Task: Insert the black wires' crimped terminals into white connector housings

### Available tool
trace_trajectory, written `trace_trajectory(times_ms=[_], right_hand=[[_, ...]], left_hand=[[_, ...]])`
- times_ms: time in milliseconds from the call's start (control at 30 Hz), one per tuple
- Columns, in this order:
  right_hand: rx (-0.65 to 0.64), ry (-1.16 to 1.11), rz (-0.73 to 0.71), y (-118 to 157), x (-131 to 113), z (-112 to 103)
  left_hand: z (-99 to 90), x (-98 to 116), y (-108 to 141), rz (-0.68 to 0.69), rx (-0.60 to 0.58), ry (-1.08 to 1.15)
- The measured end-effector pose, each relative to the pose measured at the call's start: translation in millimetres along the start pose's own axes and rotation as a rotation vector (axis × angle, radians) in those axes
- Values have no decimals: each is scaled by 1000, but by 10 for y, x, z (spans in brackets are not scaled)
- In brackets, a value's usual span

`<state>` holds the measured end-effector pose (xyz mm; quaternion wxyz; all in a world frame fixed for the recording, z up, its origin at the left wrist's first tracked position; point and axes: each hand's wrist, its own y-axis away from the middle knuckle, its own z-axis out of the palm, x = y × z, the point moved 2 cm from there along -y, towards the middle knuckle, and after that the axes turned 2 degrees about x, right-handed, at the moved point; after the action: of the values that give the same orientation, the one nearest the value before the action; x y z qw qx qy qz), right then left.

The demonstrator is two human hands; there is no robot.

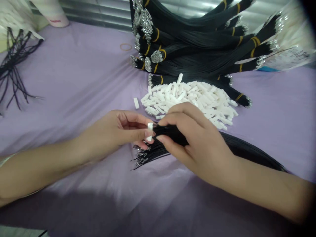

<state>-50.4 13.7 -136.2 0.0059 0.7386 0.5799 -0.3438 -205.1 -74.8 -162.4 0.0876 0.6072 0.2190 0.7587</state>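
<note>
Head cam: left hand (pixel 118 130) pinches a small white connector (pixel 150 126), right hand (pixel 197 138) grips a loose bundle of black wires (pixel 158 149) right against it, just above the purple tabletop (pixel 81 85), white connector pile (pixel 190 98) just behind

A lilac cloth (pixel 81 82) covered the whole table, creased in long folds. Far across it, a stack of black wire bundles (pixel 197 49) lay fanned out, each bound with yellow rubber bands (pixel 157 35) and tipped with bright metal terminals (pixel 157 56). One loose rubber band (pixel 125 47) lay flat on the cloth just left of that stack. At the far left, a tangle of loose black wires (pixel 12 65) sprawled toward the table's edge. A clear plastic bag (pixel 291 49) with a printed label sat at the far right, touching the bundle ends. Behind everything ran a ribbed metal wall (pixel 98 13).
</note>
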Motion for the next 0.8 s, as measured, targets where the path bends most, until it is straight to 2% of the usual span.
trace_trajectory(times_ms=[33,100,167,267,400,567,633,700,800], right_hand=[[1,44,-78,23,-30,-9],[-110,64,-174,69,-67,19],[-244,50,-192,103,-72,81],[-319,31,-153,113,-49,162],[-357,-49,-64,93,-33,169],[-397,-267,148,71,-10,86],[-399,-280,172,61,-13,59],[-366,-263,155,47,-24,36],[-237,-191,167,11,-21,13]], left_hand=[[-15,1,-9,15,17,45],[-45,-2,-26,32,55,120],[-67,-7,-35,38,69,150],[-77,-16,-35,40,51,109],[-67,-17,-23,59,12,56],[-63,-15,-33,63,-35,2],[-65,-13,-37,58,-42,0],[-63,-10,-35,57,-32,-6],[-48,-9,-22,58,-22,-36]])
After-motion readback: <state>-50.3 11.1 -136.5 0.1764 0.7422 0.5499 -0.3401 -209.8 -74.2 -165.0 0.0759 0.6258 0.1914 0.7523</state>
